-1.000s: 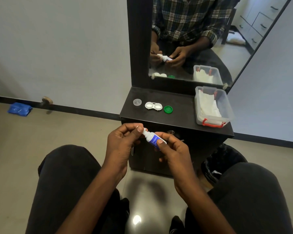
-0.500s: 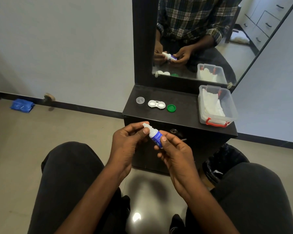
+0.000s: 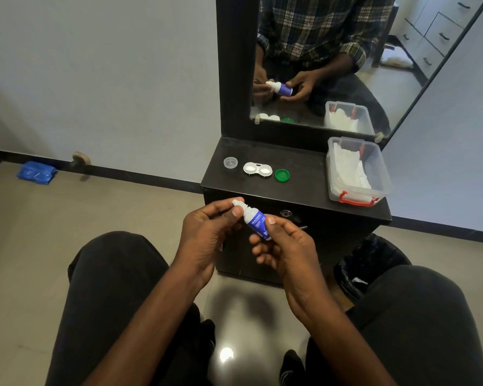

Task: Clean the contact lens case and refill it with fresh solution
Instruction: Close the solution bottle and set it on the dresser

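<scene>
A small white solution bottle with a blue label [image 3: 256,221] is held tilted in front of the dark cabinet. My right hand [image 3: 283,247] grips its body. My left hand [image 3: 207,235] pinches the white cap at its top end [image 3: 239,203] between thumb and fingers. On the dark cabinet top [image 3: 304,174] lies the white contact lens case [image 3: 257,169], both wells uncovered. A clear lid [image 3: 230,162] sits to its left and a green lid [image 3: 282,175] to its right.
A clear plastic box with red clips [image 3: 356,174] holding white tissues stands at the cabinet's right end. A mirror [image 3: 332,65] rises behind. A black-lined bin [image 3: 368,263] sits on the floor at the right. A blue packet [image 3: 36,172] lies by the far-left wall.
The bottle and both hands have shifted slightly up and to the right in view; my left fingers stay on the cap. The items on the cabinet have not moved.
</scene>
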